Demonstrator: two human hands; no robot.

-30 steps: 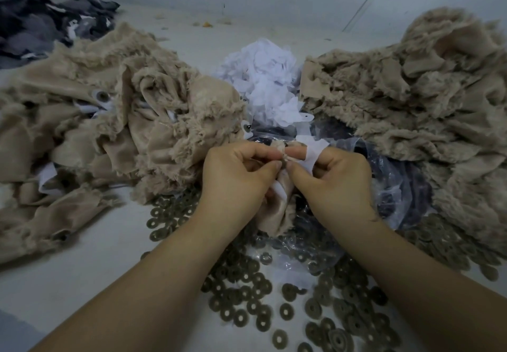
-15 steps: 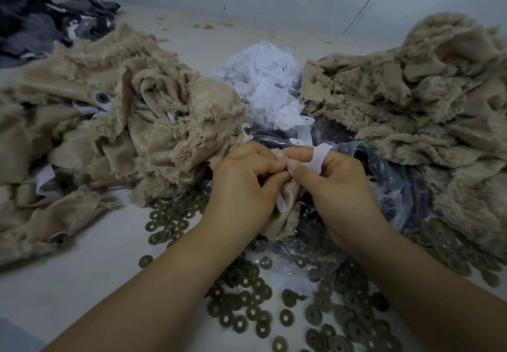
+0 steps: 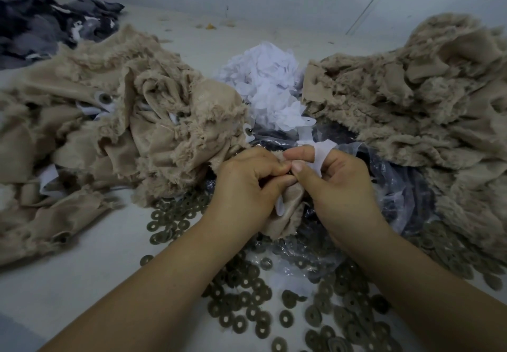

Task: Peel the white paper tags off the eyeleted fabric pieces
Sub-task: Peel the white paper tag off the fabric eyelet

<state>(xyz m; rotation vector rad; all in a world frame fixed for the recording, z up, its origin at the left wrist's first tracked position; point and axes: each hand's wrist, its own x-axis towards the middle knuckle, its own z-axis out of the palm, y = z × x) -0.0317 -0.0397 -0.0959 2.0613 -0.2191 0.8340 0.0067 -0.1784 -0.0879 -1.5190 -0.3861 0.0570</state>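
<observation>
Both hands meet at the centre of the view over a small beige fabric piece (image 3: 288, 214) that hangs between them. My left hand (image 3: 247, 187) grips the top of the piece with curled fingers. My right hand (image 3: 337, 184) pinches a white paper tag (image 3: 319, 157) between thumb and forefinger, the strip bending up over the fingers. The eyelet itself is hidden behind the fingertips. A second bit of white tag (image 3: 279, 207) shows on the piece below my left thumb.
A heap of tagged beige fabric (image 3: 123, 132) lies left, another beige heap (image 3: 425, 104) right. A mound of white paper tags (image 3: 269, 88) sits behind the hands. Several metal rings (image 3: 260, 310) and a clear plastic bag (image 3: 397, 187) cover the surface below. Dark cloth (image 3: 41, 22) lies far left.
Both hands have shifted slightly up and right with the piece. The white tag has curled further up over my right fingers.
</observation>
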